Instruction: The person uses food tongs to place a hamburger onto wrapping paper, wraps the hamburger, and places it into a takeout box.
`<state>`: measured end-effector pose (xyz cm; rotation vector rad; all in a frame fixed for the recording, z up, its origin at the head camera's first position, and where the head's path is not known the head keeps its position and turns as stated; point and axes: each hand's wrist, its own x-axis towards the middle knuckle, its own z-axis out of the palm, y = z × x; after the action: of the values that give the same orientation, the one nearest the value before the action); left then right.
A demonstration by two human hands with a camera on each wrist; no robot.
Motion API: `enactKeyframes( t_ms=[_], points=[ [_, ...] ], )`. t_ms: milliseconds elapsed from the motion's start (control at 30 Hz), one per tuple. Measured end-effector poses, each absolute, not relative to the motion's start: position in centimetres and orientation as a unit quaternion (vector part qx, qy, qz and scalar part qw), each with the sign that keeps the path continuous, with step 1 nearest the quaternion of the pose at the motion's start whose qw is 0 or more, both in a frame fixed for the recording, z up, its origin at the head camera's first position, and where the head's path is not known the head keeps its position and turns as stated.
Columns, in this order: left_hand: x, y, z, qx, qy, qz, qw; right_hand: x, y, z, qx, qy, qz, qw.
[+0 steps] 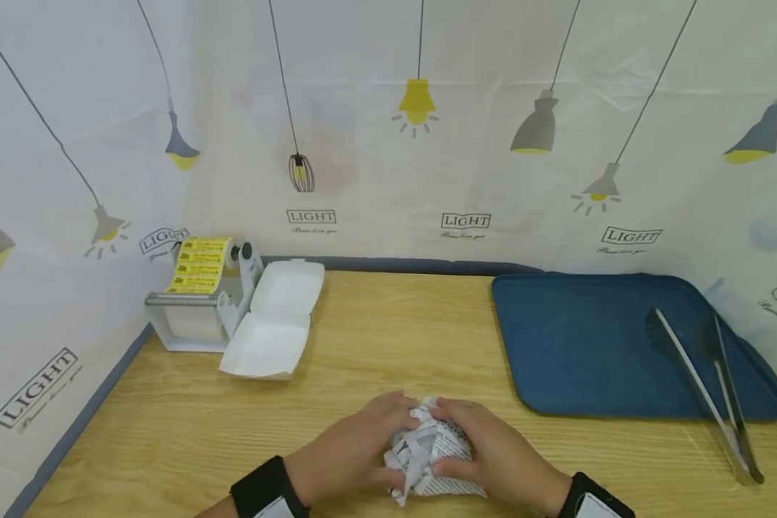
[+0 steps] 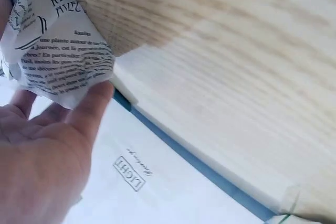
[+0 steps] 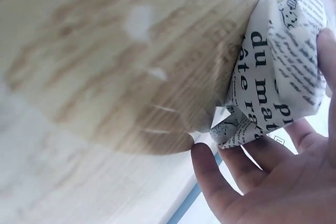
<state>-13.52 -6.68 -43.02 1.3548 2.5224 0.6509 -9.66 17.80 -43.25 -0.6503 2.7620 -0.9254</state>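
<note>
A bundle wrapped in white newsprint-style paper (image 1: 426,455) sits at the front middle of the wooden table. Its paper is folded and crumpled, and what it wraps is hidden. My left hand (image 1: 356,447) grips it from the left, thumb low on the near side and fingers over the far side. From the right, my right hand (image 1: 495,453) holds it the same way. The left wrist view shows the fingers under a pointed corner of the printed paper (image 2: 65,72). In the right wrist view, fingertips lie along the edge of the wrapped bundle (image 3: 273,72).
A label dispenser with a yellow sticker roll (image 1: 198,264) stands at the back left. Beside it lies an opened white takeaway box (image 1: 272,324). To the right is a blue tray (image 1: 583,345), with metal tongs (image 1: 693,367) lying across its near edge. A lamp-printed sheet (image 1: 375,144) walls the table.
</note>
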Motion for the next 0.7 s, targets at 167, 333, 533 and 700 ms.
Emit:
enactKeyframes(
  t_ms=[167,333,533,700],
  points=[
    [-12.9,-6.1,-43.1,0.435,0.879,0.182,0.067,-9.9,18.8,-43.3,-0.261,0.897,-0.333,0.131],
    [-12.8,-6.1,-43.1,0.415,0.885,0.187,0.099,-10.4,20.5,-43.1,-0.301,0.851,-0.382,0.199],
    [-13.2,-6.1,-43.1,0.417,0.875,0.206,0.134,-10.3,19.8,-44.0,-0.293,0.880,-0.347,0.136],
    [-13.5,-5.7,-43.3,0.426,0.862,0.229,0.151,-10.0,19.2,-44.3,-0.268,0.898,-0.327,0.125]
  ],
)
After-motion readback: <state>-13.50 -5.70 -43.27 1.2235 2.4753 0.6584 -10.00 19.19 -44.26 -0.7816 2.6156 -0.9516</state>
